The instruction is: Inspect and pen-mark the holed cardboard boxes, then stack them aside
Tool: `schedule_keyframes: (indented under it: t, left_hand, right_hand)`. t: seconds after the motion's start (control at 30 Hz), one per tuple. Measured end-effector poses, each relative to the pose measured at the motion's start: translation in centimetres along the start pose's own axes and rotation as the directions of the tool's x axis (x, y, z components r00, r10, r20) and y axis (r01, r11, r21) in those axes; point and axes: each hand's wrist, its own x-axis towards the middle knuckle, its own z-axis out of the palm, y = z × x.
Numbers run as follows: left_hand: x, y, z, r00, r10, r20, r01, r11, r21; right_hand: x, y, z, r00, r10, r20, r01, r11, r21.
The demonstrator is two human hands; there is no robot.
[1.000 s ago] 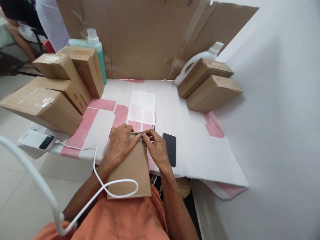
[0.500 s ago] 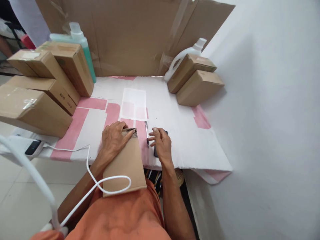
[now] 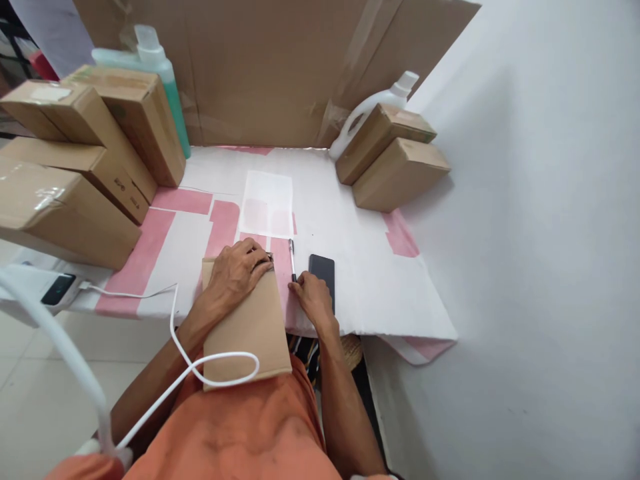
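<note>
A flat brown cardboard box [image 3: 250, 327] leans from the table's front edge against my body. My left hand [image 3: 239, 270] lies over its top end, fingers curled round the far edge and covering most of a dark mark there. A clear pen with a black end [image 3: 292, 257] lies on the table just right of the box. My right hand [image 3: 314, 293] pinches the pen's near end between thumb and fingers. Beside and partly beneath that hand is a dark phone [image 3: 323, 270], lying flat.
Cardboard boxes [image 3: 75, 207] and a green bottle [image 3: 173, 93] stand at left. Two boxes [image 3: 400, 177] and a white jug [image 3: 370, 107] stand back right. A white sheet [image 3: 267, 203] lies mid-table. A white cable [image 3: 175, 320] loops over the box; a wall [image 3: 540, 233] borders the right.
My right hand has moved down and slightly left, its fingers closing at the pen's near end and uncovering more of the phone. My left hand has shifted slightly over the box's top end.
</note>
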Motion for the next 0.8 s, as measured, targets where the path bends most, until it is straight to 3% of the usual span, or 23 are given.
schedule_keyframes:
  t: [0.17,0.23,0.3,0.37,0.43,0.6,0.7,0.8]
  left_hand:
    - [-0.2,0.1,-0.1,1.000,0.000,0.001,0.000,1.000,-0.010]
    - [-0.5,0.0,0.1,1.000,0.003,-0.025,-0.004,0.999,-0.035]
    - [-0.8,-0.1,0.3,0.998,-0.010,-0.065,0.006,0.998,-0.063]
    - [-1.1,-0.3,0.6,0.994,-0.043,-0.099,0.036,0.997,-0.063]
    - [-1.3,-0.4,0.7,0.992,-0.069,-0.110,0.064,0.997,-0.041]
    - [-1.1,-0.3,-0.6,0.997,-0.074,-0.008,0.074,0.997,-0.010]
    - [-1.2,-0.3,-1.5,0.997,-0.075,0.029,0.073,0.995,0.066]
    - [-1.5,-0.4,-1.5,0.995,-0.102,0.012,0.099,0.984,0.149]
  right_hand:
    - [0.2,0.3,-0.8,0.999,-0.042,-0.004,0.043,0.990,0.137]
    - [0.0,-0.1,-1.3,0.999,-0.050,-0.010,0.051,0.962,0.268]
    - [-0.4,-0.9,-1.9,0.998,-0.052,-0.027,0.059,0.854,0.516]
    - [-0.8,-2.1,-2.4,0.998,-0.056,-0.041,0.068,0.659,0.749]
    - [-1.3,-3.4,-2.7,0.995,-0.071,-0.063,0.091,0.505,0.858]
    - [-2.4,-6.0,-2.5,0.976,-0.187,-0.107,0.168,0.348,0.922]
    - [-2.6,-6.8,-2.0,0.969,-0.229,-0.094,0.172,0.349,0.921]
    - [-2.5,-7.1,-1.6,0.975,-0.188,-0.118,0.181,0.370,0.911]
